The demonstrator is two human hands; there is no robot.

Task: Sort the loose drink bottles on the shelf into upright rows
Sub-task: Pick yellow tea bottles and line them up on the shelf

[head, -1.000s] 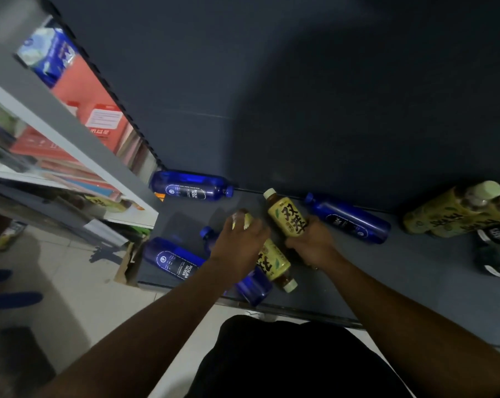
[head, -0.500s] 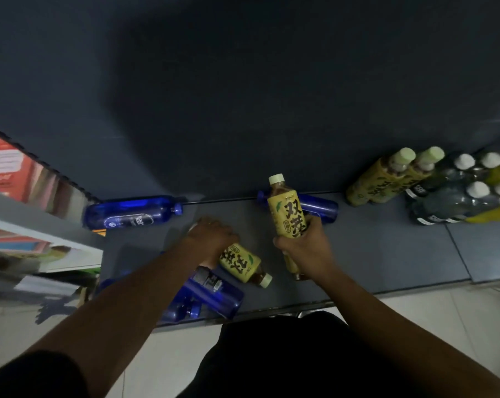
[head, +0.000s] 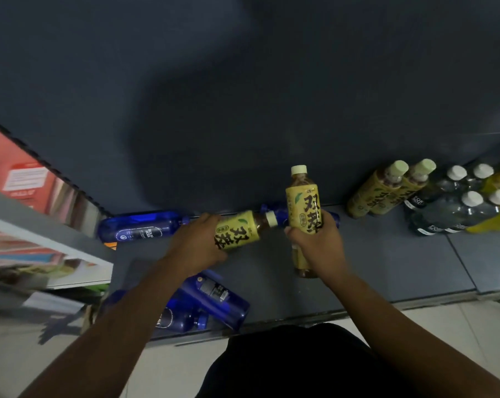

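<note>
Hands: both clenched on yellow tea bottles, one each.
Right hand point(head: 317, 242): wrapped round the lower body of an upright tea bottle point(head: 303, 208); cap up, long axis near vertical, base at or just above the shelf point(head: 386, 262); contact is hidden by the hand.
Left hand point(head: 197, 245): grips a second tea bottle point(head: 238, 229) by its base end; long axis near horizontal, cap pointing toward the upright tea bottle and nearly touching it.
Landmark: the standing row of tea bottles point(head: 386, 191) against the back wall, well to the right of both hands.
Key relation: the row lies to the right of the fingers, so the right hand is nearer; its bottle is already upright and probably only needs sliding across. The left bottle likely needs its cap swung up first.
Loose stock: one blue bottle point(head: 141, 228) lying along the back wall, far left of the row; another blue bottle point(head: 214, 297) on its side at the front edge, beneath the left forearm.
Beside the row: clear white-capped bottles point(head: 455, 205), upright, just right of it.
Writing: large black Chinese characters on the yellow labels; small white lettering on the blue bottles, too blurred to read.
</note>
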